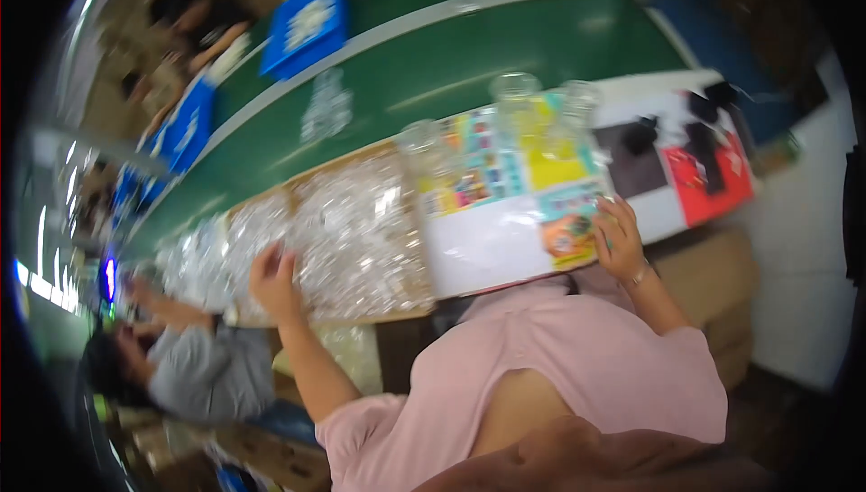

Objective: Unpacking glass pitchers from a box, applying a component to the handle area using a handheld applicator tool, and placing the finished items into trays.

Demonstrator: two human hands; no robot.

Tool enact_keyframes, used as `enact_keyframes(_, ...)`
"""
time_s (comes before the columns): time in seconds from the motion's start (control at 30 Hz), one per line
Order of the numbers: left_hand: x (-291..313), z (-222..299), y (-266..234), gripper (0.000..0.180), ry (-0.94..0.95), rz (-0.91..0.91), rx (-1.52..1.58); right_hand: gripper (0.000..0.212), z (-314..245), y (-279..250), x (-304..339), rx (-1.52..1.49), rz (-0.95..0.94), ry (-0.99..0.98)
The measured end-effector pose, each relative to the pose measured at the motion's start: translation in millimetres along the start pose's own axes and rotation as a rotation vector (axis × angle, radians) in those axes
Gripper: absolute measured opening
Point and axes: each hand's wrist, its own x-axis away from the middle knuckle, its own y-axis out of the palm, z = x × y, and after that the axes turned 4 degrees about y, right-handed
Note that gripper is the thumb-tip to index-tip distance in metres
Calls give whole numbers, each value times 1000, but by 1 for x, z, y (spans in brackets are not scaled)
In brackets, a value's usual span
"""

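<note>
Hands among containers, seen from above. We find the left hand point(275, 283) raised over the left part of a shallow cardboard box point(392, 316), its fingers curled and partly open; blur keeps us from telling whether they pinch anything. The box lies mainly to the right of this hand, between the two hands, and is filled with glinting clear pieces point(361, 230), too blurred for us to make out their shape. Beyond the left hand and to its left, we see more clear pieces point(194, 253) heaped along the bench.

The right hand point(619, 241) is at the right edge of an orange-and-yellow sheet point(568, 241), fingers bent and slightly parted; we cannot tell whether it touches the sheet or grips anything. Ahead of this hand and to its left stand two clear jars point(516, 86), with yellow print showing through their walls. A third clear container point(422, 138) stands between the hands, farther forward, near the box's far right corner. Well beyond the left hand, on the green bench point(406, 68), a blue tray point(280, 63) holds a pile of whitish pieces point(309, 23).
</note>
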Motion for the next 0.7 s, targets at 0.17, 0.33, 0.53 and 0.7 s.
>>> enact_keyframes(0.17, 76, 55, 66, 25, 226, -147, 311, 34, 52, -56, 4, 101, 474, 137)
enact_keyframes(0.33, 118, 82, 118, 24, 250, -189, 582, 66, 107, -64, -14, -84, 414, 548)
enact_keyframes(0.53, 142, 116, 154, 30, 38, -329, 731, 61, 132, -23, -58, -181, -21, 816)
enact_keyframes(0.7, 141, 127, 160, 30, 274, -327, 712, 39, 122, -30, -48, -408, 145, 522)
